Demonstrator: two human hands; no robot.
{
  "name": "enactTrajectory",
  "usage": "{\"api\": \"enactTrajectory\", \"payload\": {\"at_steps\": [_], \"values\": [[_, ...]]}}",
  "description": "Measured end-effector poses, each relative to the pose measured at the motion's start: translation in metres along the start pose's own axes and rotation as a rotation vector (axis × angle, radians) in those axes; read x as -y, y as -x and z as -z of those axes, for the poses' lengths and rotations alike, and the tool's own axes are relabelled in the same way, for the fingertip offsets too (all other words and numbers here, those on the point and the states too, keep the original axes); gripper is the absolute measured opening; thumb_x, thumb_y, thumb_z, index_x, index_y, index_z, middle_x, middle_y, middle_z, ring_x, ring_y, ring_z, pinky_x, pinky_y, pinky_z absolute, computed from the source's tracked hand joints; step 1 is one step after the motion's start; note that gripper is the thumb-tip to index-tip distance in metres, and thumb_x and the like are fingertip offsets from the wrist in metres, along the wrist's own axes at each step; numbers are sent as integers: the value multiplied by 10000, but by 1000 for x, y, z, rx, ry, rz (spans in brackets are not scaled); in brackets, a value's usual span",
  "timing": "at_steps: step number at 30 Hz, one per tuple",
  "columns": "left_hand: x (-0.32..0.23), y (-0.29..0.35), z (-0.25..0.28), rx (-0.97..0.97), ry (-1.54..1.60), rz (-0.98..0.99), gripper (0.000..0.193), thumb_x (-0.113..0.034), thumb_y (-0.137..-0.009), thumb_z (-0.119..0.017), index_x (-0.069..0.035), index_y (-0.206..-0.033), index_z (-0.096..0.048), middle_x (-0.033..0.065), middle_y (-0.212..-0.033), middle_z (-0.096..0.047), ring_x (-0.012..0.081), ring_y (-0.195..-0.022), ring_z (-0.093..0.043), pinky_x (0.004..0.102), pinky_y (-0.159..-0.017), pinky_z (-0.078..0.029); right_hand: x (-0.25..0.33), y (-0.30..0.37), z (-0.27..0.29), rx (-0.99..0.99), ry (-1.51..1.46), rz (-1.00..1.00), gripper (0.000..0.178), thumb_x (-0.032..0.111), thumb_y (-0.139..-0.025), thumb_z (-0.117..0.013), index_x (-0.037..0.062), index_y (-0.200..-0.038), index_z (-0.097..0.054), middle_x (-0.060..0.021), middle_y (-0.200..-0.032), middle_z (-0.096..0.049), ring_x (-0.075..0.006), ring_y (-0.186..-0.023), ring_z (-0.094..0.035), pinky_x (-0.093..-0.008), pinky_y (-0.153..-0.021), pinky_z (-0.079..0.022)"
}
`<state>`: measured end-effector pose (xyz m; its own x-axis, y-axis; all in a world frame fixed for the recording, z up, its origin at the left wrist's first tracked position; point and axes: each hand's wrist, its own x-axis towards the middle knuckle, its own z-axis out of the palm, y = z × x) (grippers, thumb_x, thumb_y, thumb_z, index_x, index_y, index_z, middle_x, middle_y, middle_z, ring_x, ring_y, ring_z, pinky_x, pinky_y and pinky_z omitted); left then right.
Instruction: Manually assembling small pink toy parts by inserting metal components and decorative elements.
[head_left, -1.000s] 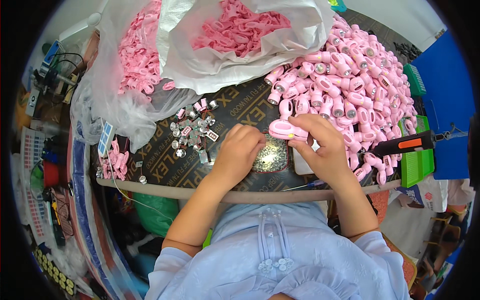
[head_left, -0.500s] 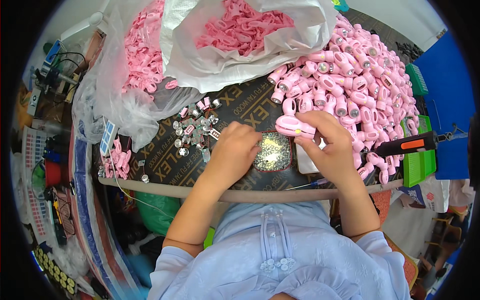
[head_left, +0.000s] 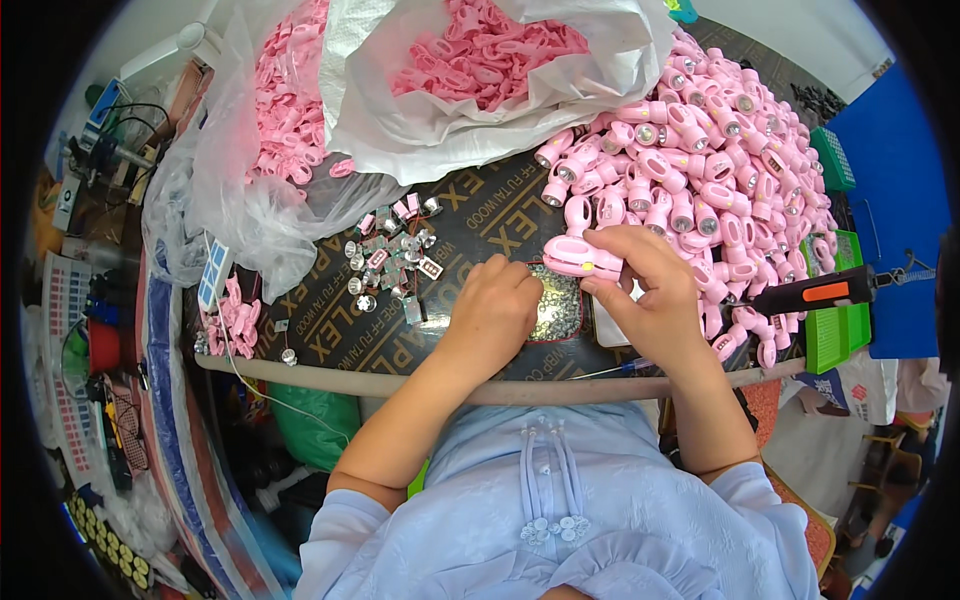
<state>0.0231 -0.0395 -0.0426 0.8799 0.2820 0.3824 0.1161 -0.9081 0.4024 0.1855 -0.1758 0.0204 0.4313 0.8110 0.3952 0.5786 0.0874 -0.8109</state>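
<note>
Between the thumb and fingers of my right hand (head_left: 655, 295) is a pink flashlight casing (head_left: 578, 257), lying sideways with a yellow button on its side. It hovers over the far edge of a small red-rimmed tray (head_left: 581, 318) full of tiny metal screws (head_left: 560, 305). My left hand (head_left: 492, 312) covers the tray's left side, its fingers curled together; whatever their tips hold, if anything, is hidden. Left of that hand, small circuit boards with silver reflectors (head_left: 385, 260) lie in a loose cluster. A large heap of pink flashlights (head_left: 710, 180) spreads beyond my right hand.
A white sack (head_left: 370, 120) of pink shells stands at the back, beside a clear plastic bag (head_left: 215, 190). An electric screwdriver (head_left: 815, 294) hangs at the right, near a green basket (head_left: 835, 335). A white dish (head_left: 608, 325) and thin screwdriver (head_left: 630, 367) lie near the front edge.
My left hand has shifted right, over the left part of the screw tray. My right hand has brought the flashlight casing slightly left, nearer to it.
</note>
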Motion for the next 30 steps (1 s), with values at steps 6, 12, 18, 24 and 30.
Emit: {"api": "enactTrajectory", "payload": {"at_steps": [6, 12, 18, 24, 30], "values": [[1, -5, 8, -130, 247, 111, 92, -27, -779, -716, -44, -838, -648, 94, -887, -639, 299, -889, -602, 413, -787, -493, 1, 2, 5, 16, 7, -16, 402, -37, -768, -765, 28, -1157, -685, -109, -1056, -681, -163, -776, -625, -262, -619, -483], [-6, -12, 29, -378, 486, 191, 92, 11, -847, -706, -17, -931, -681, 126, -937, -688, 251, -863, -683, 325, -749, -544, -1, 1, 1, 71, -19, 36, 416, -48, -764, -765, 23, -1165, -680, -102, -1046, -676, -144, -742, -601, -255, -607, -467], [-6, -10, 35, -379, 522, 109, 129, 38, -839, -705, -14, -957, -698, 117, -947, -699, 256, -885, -687, 324, -768, -550, 4, -1, -1, 102, -96, -41, 426, -47, -763, -769, 20, -1173, -674, -92, -1036, -674, -115, -680, -550, -242, -590, -444], [-3, -8, 42, -423, 480, 49, 188, 51, -796, -739, -25, -966, -710, 118, -935, -700, 265, -869, -678, 332, -751, -546, 10, -1, -10, 77, -56, 34, 390, -18, -792, -757, 8, -1168, -657, -121, -1016, -664, -192, -778, -612, -292, -648, -490], [-3, -14, 50, -486, 385, -63, 225, 39, -762, -774, -35, -963, -702, 115, -940, -696, 280, -858, -658, 347, -743, -533, 11, -7, -13, -17, 135, 260, 357, 52, -796, -751, 16, -1138, -654, -166, -1021, -659, -348, -949, -637, -418, -812, -515]]}}
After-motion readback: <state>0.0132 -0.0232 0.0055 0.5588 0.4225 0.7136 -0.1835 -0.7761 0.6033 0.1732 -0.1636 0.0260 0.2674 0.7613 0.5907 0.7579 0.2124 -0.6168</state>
